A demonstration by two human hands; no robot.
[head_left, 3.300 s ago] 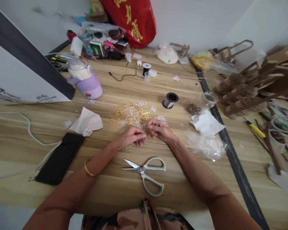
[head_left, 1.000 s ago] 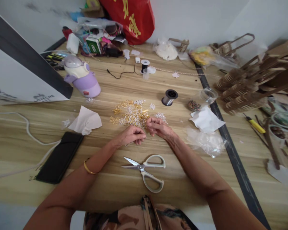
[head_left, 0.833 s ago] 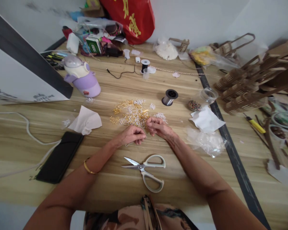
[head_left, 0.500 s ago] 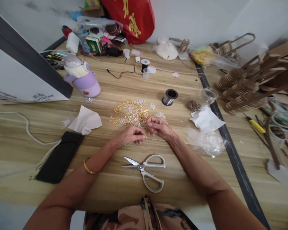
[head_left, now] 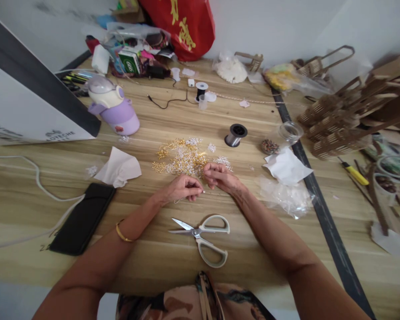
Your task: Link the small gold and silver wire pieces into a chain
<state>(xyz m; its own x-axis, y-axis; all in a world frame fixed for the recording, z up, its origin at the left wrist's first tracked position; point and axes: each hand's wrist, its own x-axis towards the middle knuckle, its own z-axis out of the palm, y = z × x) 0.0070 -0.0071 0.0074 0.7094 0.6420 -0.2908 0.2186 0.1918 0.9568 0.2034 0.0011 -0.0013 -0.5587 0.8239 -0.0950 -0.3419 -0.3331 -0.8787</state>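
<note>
My left hand (head_left: 184, 188) is pinched closed, with a tiny white bead (head_left: 204, 191) at its fingertips. Below its palm a short piece of thin chain or beaded strand (head_left: 180, 200) pokes out. My right hand (head_left: 222, 176) is closed too, thumb against fingers, a small gap from the left; anything between its fingertips is too small to make out. Just beyond both hands lies a loose heap of gold and silver beads and small findings (head_left: 186, 156). Open scissors (head_left: 196, 232) with pale handles rest on the table nearer my body.
A spool of fine wire (head_left: 235, 135) stands behind the heap. Crumpled paper (head_left: 119, 168) and a black phone (head_left: 83, 218) lie left, near a purple bottle (head_left: 122, 116). To the right are a bead jar (head_left: 290, 133), white paper (head_left: 286, 166) and clear plastic bags (head_left: 286, 198).
Hardly anything differs. The small white bead at my left fingertips shows slightly farther right; both hands stay in place.
</note>
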